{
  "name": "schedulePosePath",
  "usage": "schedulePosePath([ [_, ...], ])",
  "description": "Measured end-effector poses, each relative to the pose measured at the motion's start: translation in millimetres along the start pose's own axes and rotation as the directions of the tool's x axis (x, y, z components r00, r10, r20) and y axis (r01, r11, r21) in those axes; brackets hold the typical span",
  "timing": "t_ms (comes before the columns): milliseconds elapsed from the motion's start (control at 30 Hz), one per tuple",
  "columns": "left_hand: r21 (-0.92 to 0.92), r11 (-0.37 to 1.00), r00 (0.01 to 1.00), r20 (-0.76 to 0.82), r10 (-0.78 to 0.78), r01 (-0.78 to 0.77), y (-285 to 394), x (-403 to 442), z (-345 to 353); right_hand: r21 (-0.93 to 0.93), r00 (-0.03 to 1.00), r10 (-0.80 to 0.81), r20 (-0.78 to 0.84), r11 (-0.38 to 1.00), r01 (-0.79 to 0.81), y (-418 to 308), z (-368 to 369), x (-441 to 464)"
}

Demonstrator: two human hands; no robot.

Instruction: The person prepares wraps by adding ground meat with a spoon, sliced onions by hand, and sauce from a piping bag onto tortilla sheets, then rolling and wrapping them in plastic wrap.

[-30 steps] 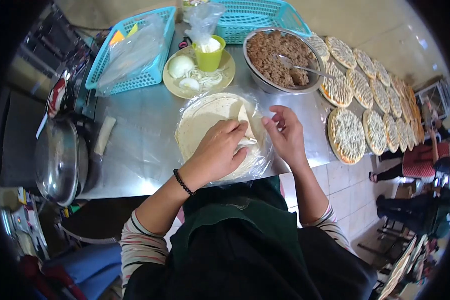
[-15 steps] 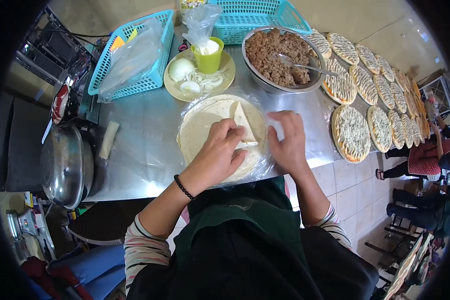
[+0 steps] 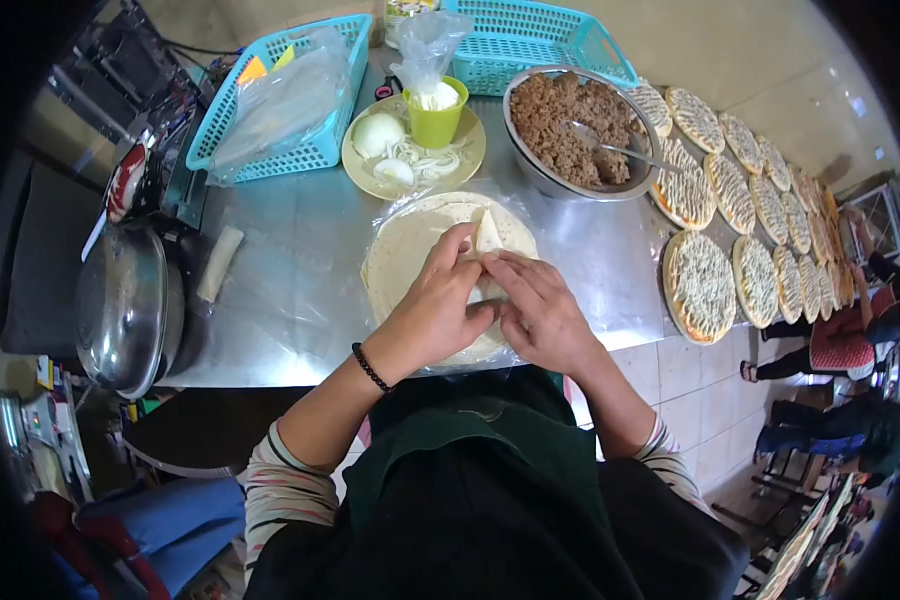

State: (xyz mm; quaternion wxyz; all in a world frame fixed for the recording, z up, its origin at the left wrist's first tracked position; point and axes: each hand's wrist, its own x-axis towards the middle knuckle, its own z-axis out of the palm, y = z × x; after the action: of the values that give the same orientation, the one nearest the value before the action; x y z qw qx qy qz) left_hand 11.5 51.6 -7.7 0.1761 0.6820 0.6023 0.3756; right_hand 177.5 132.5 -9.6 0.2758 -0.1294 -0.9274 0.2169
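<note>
A stack of round flat tortillas (image 3: 405, 245) lies on clear plastic at the middle of the steel table. On top, a folded tortilla (image 3: 488, 232) shows its pale pointed end between my hands. My left hand (image 3: 438, 295) has curled fingers pressed on the left side of the fold. Against its right side, my right hand (image 3: 550, 315) bends its fingers over the fold, close to the left fingertips. Both hands hide the lower part of the folded piece, so its filling cannot be seen.
Behind the stack are a plate (image 3: 365, 178) with onion, a green cup (image 3: 435, 120) and a bowl of cooked ground meat (image 3: 575, 135). Pizzas (image 3: 698, 285) line the right side. A wrapped roll (image 3: 220, 262) and a lidded metal pan (image 3: 125, 310) are at left. Blue baskets (image 3: 315, 155) stand behind.
My right hand has moved left and in, from beside the stack onto the folded tortilla. My left hand stays at the fold. The camera view has shifted slightly.
</note>
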Motion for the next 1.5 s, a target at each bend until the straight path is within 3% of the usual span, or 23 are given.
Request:
schedulePosePath([
  [133, -0.03, 0.995, 0.995, 0.045, -0.09, 0.092, 0.4, -1.0, -2.5, -0.056, 1.0, -0.014, -0.004, 0.998, 0.014, -3.5, 4.3, 2.9],
  [200, -0.069, 0.991, 0.993, -0.021, -0.119, 0.118, 8.4, 1.2, -6.7, -0.069, 1.0, 0.012, -0.001, 0.998, -0.012, -7.7, 2.4, 5.8],
  [333, -0.093, 0.993, 0.993, -0.075, -0.086, 0.079, 0.0, 3.5, -13.4, -0.073, 0.99, -0.101, 0.099, 0.991, 0.109, -9.1, -6.6, 15.7],
  [400, -0.386, 0.921, 0.98, -0.198, -0.035, -0.045, -12.0, 1.9, -25.1, -0.155, 0.977, -0.038, 0.21, 0.985, 0.072, -13.4, -7.7, 20.1],
  [433, -0.436, 0.9, 0.917, -0.36, -0.172, -0.002, -7.0, -4.6, -32.1, -0.137, 0.972, -0.065, 0.228, 0.986, 0.098, -16.5, -8.3, 23.3],
  [467, -0.427, 0.904, 0.909, -0.372, -0.189, 0.013, -7.0, -13.2, -36.9, -0.173, 0.96, -0.048, 0.276, 0.98, 0.099, -20.8, -9.7, 26.2],
  [533, -0.515, 0.855, 0.758, -0.535, -0.373, 0.058, -7.2, -33.4, -44.3, -0.191, 0.944, -0.034, 0.327, 0.976, 0.102, -27.4, -10.6, 31.6],
  [567, -0.51, 0.857, 0.752, -0.537, -0.381, 0.07, -2.4, -45.1, -41.4, -0.234, 0.927, -0.047, 0.372, 0.962, 0.143, -29.8, -10.9, 34.7],
  [633, -0.784, 0.611, 0.858, -0.236, -0.455, 0.109, 15.2, -73.4, -30.2, -0.266, 0.907, -0.06, 0.417, 0.946, 0.185, -33.1, -10.1, 37.0],
  [667, -0.782, 0.552, 0.85, -0.055, -0.524, 0.29, 25.7, -81.9, -28.1, -0.295, 0.894, -0.087, 0.439, 0.926, 0.235, -33.9, -10.0, 38.1],
  [733, -0.745, 0.509, 0.78, 0.023, -0.626, 0.43, 33.7, -93.3, -18.5, -0.315, 0.875, -0.14, 0.462, 0.897, 0.31, -34.6, -10.7, 43.0],
  [767, -0.745, 0.516, 0.774, 0.001, -0.633, 0.423, 30.9, -96.8, -16.2, -0.33, 0.863, -0.114, 0.492, 0.893, 0.306, -36.6, -10.6, 43.5],
  [833, -0.78, 0.393, 0.661, 0.035, -0.75, 0.487, 24.8, -106.1, -12.7, -0.329, 0.848, -0.105, 0.52, 0.891, 0.313, -38.6, -8.9, 46.2],
  [1033, -0.828, 0.199, 0.529, 0.134, -0.838, 0.525, 17.9, -102.8, -11.1, -0.374, 0.842, -0.112, 0.528, 0.859, 0.349, -36.8, -5.2, 45.7],
  [1300, -0.845, 0.28, 0.477, -0.033, -0.878, 0.456, 26.4, -95.7, -5.6, -0.372, 0.852, -0.124, 0.508, 0.861, 0.347, -38.2, -5.8, 48.7],
  [1367, -0.766, 0.476, 0.605, -0.146, -0.783, 0.432, 20.8, -94.4, -3.1, -0.351, 0.861, -0.118, 0.496, 0.879, 0.322, -38.0, -5.0, 46.4],
  [1400, -0.766, 0.469, 0.601, -0.137, -0.787, 0.44, 20.4, -92.9, -5.6, -0.336, 0.857, -0.108, 0.504, 0.89, 0.309, -38.3, -5.4, 46.2],
  [1467, -0.749, 0.352, 0.58, 0.053, -0.813, 0.562, 21.4, -84.5, -16.3, -0.334, 0.859, -0.106, 0.501, 0.892, 0.305, -37.2, -6.0, 48.4],
  [1500, -0.749, 0.361, 0.586, 0.044, -0.809, 0.556, 19.0, -82.9, -15.5, -0.341, 0.854, -0.113, 0.508, 0.884, 0.32, -36.8, -5.5, 48.0],
])
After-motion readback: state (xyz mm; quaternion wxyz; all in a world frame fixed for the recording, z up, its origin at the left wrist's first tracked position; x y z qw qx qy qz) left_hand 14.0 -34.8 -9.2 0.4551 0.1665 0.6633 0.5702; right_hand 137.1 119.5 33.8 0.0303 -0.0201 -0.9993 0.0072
